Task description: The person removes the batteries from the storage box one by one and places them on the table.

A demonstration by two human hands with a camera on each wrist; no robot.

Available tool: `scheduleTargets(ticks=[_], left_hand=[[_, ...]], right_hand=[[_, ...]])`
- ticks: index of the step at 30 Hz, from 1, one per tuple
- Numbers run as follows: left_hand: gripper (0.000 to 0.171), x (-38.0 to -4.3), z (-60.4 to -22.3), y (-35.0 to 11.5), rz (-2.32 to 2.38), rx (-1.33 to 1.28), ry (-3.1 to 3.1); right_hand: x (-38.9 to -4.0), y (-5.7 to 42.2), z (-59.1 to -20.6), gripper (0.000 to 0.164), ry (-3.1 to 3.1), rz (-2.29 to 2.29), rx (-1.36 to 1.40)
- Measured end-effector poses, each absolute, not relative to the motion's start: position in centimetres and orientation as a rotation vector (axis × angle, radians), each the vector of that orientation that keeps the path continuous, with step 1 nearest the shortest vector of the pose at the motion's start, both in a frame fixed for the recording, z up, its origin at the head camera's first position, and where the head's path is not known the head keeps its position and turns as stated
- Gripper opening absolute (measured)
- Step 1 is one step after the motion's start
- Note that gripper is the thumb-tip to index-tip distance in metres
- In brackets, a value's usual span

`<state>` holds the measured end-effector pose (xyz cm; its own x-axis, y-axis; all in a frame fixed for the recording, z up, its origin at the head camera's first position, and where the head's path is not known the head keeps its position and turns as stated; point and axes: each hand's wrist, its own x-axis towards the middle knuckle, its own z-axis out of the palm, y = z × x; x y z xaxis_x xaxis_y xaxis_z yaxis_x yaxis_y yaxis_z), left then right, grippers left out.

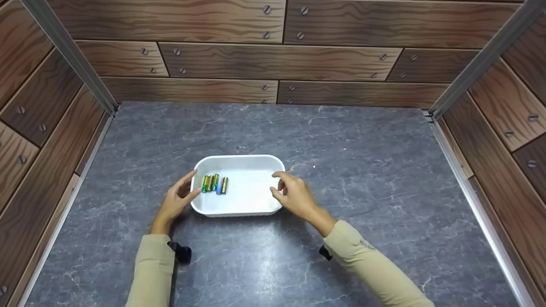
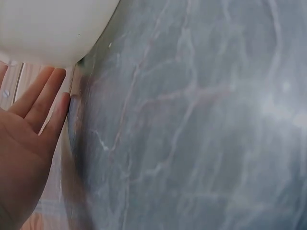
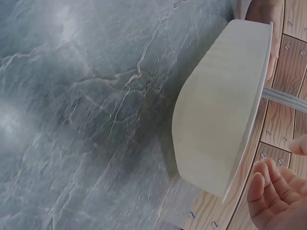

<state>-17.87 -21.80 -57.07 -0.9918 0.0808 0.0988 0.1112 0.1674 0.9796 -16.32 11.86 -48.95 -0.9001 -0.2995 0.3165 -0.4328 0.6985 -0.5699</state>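
A white rectangular tray with rounded corners rests on the grey table. Inside its left end several green-and-gold batteries lie side by side, with a blue battery among them. My left hand is at the tray's left end, thumb and index finger spread at the rim. The left wrist view shows its straight fingers right by the tray's outer wall. At the right end my right hand hovers over the rim, fingers loosely bent with nothing between them. In the right wrist view it appears apart from the tray wall.
A dark marbled tabletop lies under everything. Wood-patterned panels enclose the back and both sides. Metal posts rise at the back corners, and a pale edge strip runs along the right side.
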Motion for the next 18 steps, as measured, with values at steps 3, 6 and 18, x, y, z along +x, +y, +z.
scheduleTargets(ticks=[3, 6, 18], left_hand=[[0.057, -17.8, -56.8, -21.5, -2.031, -0.15, -2.403], [0.058, -17.9, -56.5, -20.9, -2.043, -0.131, -2.415], [0.058, -18.3, -56.9, -18.7, -2.059, -0.158, -2.412]], right_hand=[[-16.4, 11.4, -49.2, 0.028, -2.723, 0.969, 0.604], [-16.4, 11.2, -49.5, 0.028, -2.735, 0.956, 0.626], [-17.3, 10.0, -50.6, 0.031, -2.862, 0.945, 0.653]])
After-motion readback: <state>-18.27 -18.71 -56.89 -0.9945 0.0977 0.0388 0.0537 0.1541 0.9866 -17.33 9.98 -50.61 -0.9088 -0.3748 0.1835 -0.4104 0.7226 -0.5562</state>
